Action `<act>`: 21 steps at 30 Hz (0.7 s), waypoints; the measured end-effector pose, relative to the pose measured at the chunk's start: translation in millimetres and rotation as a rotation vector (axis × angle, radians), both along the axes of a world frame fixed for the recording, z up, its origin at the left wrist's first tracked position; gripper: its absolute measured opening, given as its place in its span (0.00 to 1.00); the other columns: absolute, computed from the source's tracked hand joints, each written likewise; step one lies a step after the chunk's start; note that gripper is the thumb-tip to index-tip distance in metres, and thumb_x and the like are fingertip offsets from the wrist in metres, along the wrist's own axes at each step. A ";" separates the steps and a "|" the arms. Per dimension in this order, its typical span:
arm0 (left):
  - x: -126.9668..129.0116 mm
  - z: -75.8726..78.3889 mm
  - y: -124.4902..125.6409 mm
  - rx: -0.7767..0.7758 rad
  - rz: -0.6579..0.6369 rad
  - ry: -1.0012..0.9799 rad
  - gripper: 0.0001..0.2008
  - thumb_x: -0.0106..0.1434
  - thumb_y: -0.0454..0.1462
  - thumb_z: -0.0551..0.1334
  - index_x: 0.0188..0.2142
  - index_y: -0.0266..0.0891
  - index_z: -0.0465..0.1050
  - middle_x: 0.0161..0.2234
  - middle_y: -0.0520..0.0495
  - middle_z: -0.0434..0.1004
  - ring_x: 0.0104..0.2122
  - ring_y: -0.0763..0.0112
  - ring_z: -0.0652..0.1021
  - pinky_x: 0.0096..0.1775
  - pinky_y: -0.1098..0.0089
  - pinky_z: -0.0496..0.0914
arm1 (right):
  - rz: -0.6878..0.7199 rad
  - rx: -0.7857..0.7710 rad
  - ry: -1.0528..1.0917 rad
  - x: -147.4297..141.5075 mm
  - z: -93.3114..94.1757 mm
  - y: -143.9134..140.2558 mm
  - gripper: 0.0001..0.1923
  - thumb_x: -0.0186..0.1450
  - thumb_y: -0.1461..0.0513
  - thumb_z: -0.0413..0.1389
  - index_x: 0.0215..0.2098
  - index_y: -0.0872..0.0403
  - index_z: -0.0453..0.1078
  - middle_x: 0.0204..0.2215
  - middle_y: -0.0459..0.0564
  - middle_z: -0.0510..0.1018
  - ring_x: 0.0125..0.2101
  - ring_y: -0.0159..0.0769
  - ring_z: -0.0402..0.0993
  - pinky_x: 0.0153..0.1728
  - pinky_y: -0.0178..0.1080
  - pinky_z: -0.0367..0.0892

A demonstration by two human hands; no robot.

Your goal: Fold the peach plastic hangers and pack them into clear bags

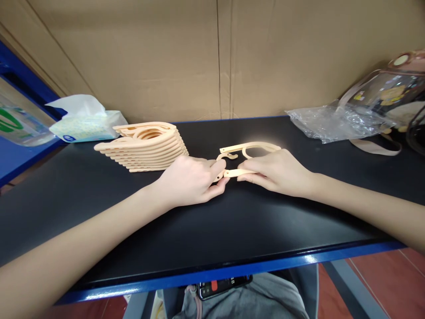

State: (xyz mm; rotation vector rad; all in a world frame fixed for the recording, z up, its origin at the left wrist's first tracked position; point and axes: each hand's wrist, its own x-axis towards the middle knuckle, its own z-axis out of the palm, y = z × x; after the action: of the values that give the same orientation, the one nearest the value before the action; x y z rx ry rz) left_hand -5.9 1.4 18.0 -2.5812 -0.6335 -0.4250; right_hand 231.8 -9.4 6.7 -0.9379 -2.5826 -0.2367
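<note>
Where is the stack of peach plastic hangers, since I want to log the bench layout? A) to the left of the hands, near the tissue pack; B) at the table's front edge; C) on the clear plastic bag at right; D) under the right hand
A: the stack of hangers lies left of the left hand, beside the tissue pack, far from the plastic bag.

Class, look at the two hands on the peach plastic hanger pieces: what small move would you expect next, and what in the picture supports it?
Probably pressing the two ends together at the joint. The left hand pinches a small hook piece against the end of the folding hanger, which the right hand steadies on the black table. A stack of finished hangers lies beside them.
</note>
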 end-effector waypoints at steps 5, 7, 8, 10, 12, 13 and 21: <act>-0.7 0.0 -1.2 -0.086 0.005 -0.049 0.12 0.66 0.39 0.53 0.26 0.38 0.62 0.19 0.56 0.71 0.17 0.73 0.73 0.19 0.72 0.47 | 0.007 -0.005 0.001 -0.6 -0.7 -0.3 0.22 0.73 0.52 0.42 0.36 0.52 0.75 0.27 0.45 0.79 0.27 0.35 0.73 0.30 0.37 0.60; -0.7 0.1 -1.5 -0.094 0.007 -0.057 0.12 0.66 0.39 0.53 0.26 0.39 0.62 0.18 0.56 0.71 0.16 0.73 0.72 0.19 0.72 0.47 | 0.010 -0.012 -0.006 -0.6 -0.8 -0.5 0.22 0.73 0.52 0.42 0.37 0.52 0.75 0.28 0.46 0.80 0.27 0.35 0.72 0.30 0.37 0.59; -0.8 0.1 -1.4 -0.096 0.008 -0.062 0.12 0.66 0.39 0.53 0.26 0.39 0.62 0.18 0.56 0.71 0.16 0.73 0.72 0.19 0.72 0.46 | 0.008 -0.012 -0.009 -0.6 -0.7 -0.5 0.22 0.73 0.52 0.42 0.37 0.52 0.75 0.29 0.46 0.80 0.27 0.35 0.72 0.30 0.37 0.59; -1.0 0.1 -1.0 -0.102 0.008 -0.066 0.12 0.65 0.39 0.54 0.26 0.39 0.62 0.18 0.56 0.71 0.16 0.73 0.72 0.19 0.72 0.46 | 0.003 -0.011 -0.010 -0.5 -0.7 -0.4 0.22 0.73 0.52 0.43 0.38 0.52 0.75 0.29 0.46 0.80 0.26 0.34 0.72 0.29 0.37 0.59; -1.5 0.2 -0.7 -0.103 0.010 -0.068 0.12 0.65 0.39 0.53 0.26 0.39 0.62 0.18 0.56 0.70 0.15 0.73 0.71 0.19 0.72 0.46 | 0.005 -0.010 -0.008 -0.3 -0.7 0.0 0.22 0.73 0.52 0.43 0.37 0.52 0.75 0.28 0.45 0.80 0.26 0.34 0.71 0.29 0.37 0.58; -1.8 0.3 -0.7 -0.105 0.013 -0.068 0.12 0.66 0.39 0.53 0.26 0.39 0.63 0.17 0.56 0.70 0.15 0.73 0.70 0.19 0.73 0.46 | 0.009 -0.010 -0.008 -0.1 -0.8 0.3 0.22 0.73 0.52 0.43 0.37 0.52 0.75 0.27 0.45 0.79 0.26 0.34 0.71 0.29 0.37 0.58; 0.4 -0.8 -2.8 -0.216 0.029 -0.029 0.12 0.65 0.38 0.52 0.25 0.39 0.61 0.18 0.55 0.69 0.16 0.73 0.70 0.20 0.72 0.48 | 0.034 -0.066 -0.012 0.7 -1.5 1.8 0.22 0.74 0.52 0.42 0.39 0.52 0.74 0.29 0.46 0.81 0.27 0.32 0.73 0.28 0.36 0.57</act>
State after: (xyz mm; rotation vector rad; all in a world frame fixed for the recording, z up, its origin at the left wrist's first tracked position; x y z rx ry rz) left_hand -5.5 -1.4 17.2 -2.7688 -0.7642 -0.4051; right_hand 232.5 -7.6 5.2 -0.9170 -2.6294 -0.1495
